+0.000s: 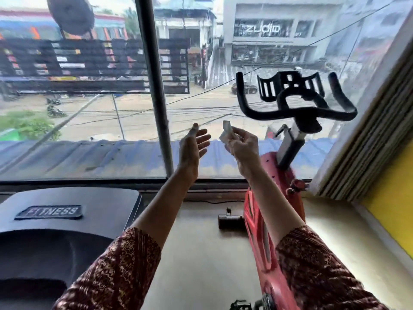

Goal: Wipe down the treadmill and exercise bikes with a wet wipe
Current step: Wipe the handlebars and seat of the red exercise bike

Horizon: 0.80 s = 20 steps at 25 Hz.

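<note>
fingers point(240, 136) pinching wet wipe point(226, 130), left hand point(194, 145) spread

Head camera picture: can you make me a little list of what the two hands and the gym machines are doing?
left hand: open, raised, holds nothing
right hand: raised, pinches the wet wipe
wet wipe: small, white, crumpled, touching no machine
exercise bike: red frame, black handlebars, on the right by the window, untouched
treadmill: black, lower left, label reads FITNESS, untouched

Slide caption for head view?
Right hand pinches small white wet wipe, left hand open, beside red exercise bike with black handlebars.
</note>
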Tool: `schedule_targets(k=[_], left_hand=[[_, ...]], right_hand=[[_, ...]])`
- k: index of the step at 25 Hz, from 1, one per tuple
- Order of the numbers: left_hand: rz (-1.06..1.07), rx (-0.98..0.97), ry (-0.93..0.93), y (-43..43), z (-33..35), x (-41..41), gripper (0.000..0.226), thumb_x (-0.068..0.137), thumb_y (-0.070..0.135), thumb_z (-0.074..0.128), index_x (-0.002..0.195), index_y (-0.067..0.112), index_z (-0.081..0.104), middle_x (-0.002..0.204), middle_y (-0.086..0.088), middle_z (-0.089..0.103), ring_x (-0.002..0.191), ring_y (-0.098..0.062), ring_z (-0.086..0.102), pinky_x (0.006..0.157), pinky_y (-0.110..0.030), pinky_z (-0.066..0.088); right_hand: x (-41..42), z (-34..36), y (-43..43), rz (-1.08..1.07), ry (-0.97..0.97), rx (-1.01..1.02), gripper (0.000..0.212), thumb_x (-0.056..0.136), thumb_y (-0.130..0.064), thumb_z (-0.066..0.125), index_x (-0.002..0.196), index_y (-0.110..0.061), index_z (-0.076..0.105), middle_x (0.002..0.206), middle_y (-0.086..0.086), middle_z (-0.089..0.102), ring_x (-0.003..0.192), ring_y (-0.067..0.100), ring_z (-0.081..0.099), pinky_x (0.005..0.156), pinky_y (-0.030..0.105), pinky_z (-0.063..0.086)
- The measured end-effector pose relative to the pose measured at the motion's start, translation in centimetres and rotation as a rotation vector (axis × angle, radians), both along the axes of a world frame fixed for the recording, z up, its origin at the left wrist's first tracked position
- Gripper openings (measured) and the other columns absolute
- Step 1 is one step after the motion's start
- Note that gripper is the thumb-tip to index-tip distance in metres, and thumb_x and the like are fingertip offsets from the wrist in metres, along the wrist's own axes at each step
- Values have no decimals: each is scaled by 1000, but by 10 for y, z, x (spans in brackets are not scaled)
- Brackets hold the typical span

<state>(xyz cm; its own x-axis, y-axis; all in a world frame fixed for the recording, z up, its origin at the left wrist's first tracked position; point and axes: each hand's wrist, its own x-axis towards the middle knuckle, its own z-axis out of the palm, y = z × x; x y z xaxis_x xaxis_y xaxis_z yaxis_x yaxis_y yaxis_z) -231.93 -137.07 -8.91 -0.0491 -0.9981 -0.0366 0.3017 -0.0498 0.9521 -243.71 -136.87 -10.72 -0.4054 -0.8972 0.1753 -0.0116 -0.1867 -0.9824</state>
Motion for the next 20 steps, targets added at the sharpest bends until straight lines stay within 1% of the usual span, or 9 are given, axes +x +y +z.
schedule_targets(k=[3,5,7,9,11,14,15,18,20], left_hand=[[-93,-61,14,-75,22,-47,40,100,37,35,110,7,60,96,-6,65,87,-16,59,82,-30,43],[-153,-95,23,-112,31,-75,38,100,36,36,103,9,62,96,-6,65,85,-15,60,79,-27,43],[-213,-90,0,-140,31,-100,36,100,35,37,98,9,63,95,-8,66,84,-17,59,76,-26,43],[-262,-81,-22,-175,29,-128,38,100,34,38,101,5,64,96,-10,66,82,-17,59,73,-25,42],[-312,-76,-6,-214,30,-157,41,100,32,39,107,1,64,94,-9,66,80,-15,59,71,-23,42],[-377,-132,-12,-271,38,-197,41,100,29,40,110,-3,63,87,-5,64,76,-12,58,69,-22,40],[-400,-164,-10,-292,41,-211,39,99,28,41,109,-3,63,87,-4,64,76,-12,58,69,-22,41],[-432,-251,-60,-358,51,-250,26,96,26,50,95,7,69,88,-6,67,82,-16,60,77,-26,44],[-428,-377,-188,-398,57,-272,16,90,26,57,86,16,69,83,-3,68,81,-15,59,76,-28,43]], right_hand=[[-41,22,-64,-78,7,-72,26,86,-7,57,109,-8,70,63,-13,61,56,1,51,59,21,43],[-65,33,-96,-123,9,-97,25,90,-6,57,113,-8,68,76,-9,66,59,-3,54,59,13,41],[-89,32,-120,-184,10,-84,24,92,-17,61,114,-11,68,86,-5,69,66,-5,58,65,12,45],[-117,30,-148,-250,47,-62,26,90,-25,64,113,-15,69,86,-8,69,72,-4,60,75,19,50],[-151,28,-180,-289,78,-59,28,89,-29,65,114,-17,68,96,-7,70,85,2,63,84,24,52],[-201,36,-231,-392,164,-89,27,92,-20,60,116,-9,67,86,-5,65,76,3,57,69,19,49],[-219,40,-251,-440,198,-94,29,92,-17,59,117,-5,65,87,-5,65,77,3,58,70,20,49],[-265,62,-313,-543,281,-79,33,89,-22,61,120,-14,65,111,-4,69,100,5,64,89,25,51],[-292,82,-345,-617,407,-48,30,90,-26,63,118,-15,67,109,-3,70,90,2,63,79,15,50]])
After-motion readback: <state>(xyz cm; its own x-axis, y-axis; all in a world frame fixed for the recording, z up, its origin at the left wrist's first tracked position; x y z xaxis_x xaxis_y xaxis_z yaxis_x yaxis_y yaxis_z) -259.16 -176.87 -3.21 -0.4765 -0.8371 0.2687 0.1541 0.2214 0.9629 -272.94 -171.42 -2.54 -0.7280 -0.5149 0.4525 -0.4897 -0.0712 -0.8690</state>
